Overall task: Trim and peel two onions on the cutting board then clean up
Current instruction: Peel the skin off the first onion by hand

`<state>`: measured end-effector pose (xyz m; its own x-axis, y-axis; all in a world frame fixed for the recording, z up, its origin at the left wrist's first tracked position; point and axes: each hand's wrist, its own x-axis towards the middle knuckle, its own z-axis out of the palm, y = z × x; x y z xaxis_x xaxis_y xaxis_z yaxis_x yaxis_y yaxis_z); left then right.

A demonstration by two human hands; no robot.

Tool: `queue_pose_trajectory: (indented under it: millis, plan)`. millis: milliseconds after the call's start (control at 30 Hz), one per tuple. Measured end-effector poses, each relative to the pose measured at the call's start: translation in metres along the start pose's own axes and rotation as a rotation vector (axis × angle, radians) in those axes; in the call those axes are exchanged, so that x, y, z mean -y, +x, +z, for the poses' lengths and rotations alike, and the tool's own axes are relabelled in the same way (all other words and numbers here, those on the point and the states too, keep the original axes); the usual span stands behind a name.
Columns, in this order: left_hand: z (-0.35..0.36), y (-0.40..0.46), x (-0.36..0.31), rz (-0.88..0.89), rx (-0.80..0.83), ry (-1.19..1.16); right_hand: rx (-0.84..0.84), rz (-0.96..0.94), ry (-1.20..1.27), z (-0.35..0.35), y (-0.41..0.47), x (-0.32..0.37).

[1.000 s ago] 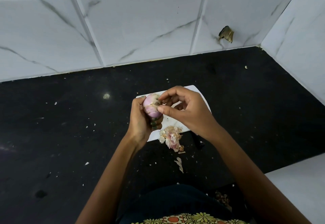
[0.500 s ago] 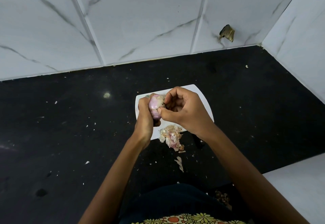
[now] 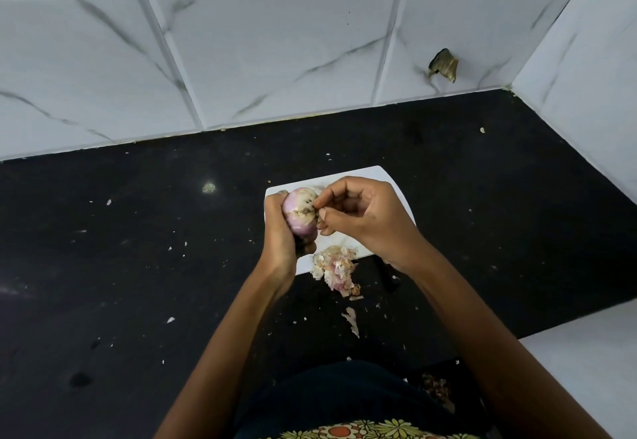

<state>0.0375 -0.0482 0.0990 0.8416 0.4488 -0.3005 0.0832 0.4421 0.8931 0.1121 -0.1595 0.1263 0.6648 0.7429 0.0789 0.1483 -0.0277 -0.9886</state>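
1. Over the board (image 3: pixel 386 176), peeling under way: left hand (image 3: pixel 281 235) wrapped round the onion (image 3: pixel 299 211), right hand (image 3: pixel 362 218) pinching skin at its side.
2. Next, likely: tugging that strip free, dropping it onto the peels (image 3: pixel 334 266) at the board's near edge.
3. Second onion nowhere in sight; dark shape on the worktop (image 3: pixel 138 266) under the right wrist, maybe a knife, hard to tell.

You are looking down at a black worktop (image 3: pixel 138 266) flecked with pale specks across the middle of the frame. Behind it, white marble-veined wall tiles (image 3: pixel 241 42) fill the top, with a chipped brown hole (image 3: pixel 443 65) at upper right. A white ledge (image 3: pixel 593 369) sits at lower right.
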Motion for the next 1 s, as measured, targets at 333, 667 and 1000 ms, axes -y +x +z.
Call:
queue_pose_trajectory:
  millis: [333, 667, 1000]
  plan:
    - [-0.006, 0.002, 0.003, -0.035, 0.089, -0.08, -0.226, -0.006, -0.275, -0.004, 0.001, -0.014]
    - [-0.003, -0.001, 0.001, -0.048, -0.032, 0.132, -0.068, -0.113, -0.344, -0.001, -0.004, 0.0]
    - [-0.003, 0.0, -0.002, 0.019, -0.104, 0.341, -0.157, -0.451, -0.649, 0.013, -0.002, -0.018]
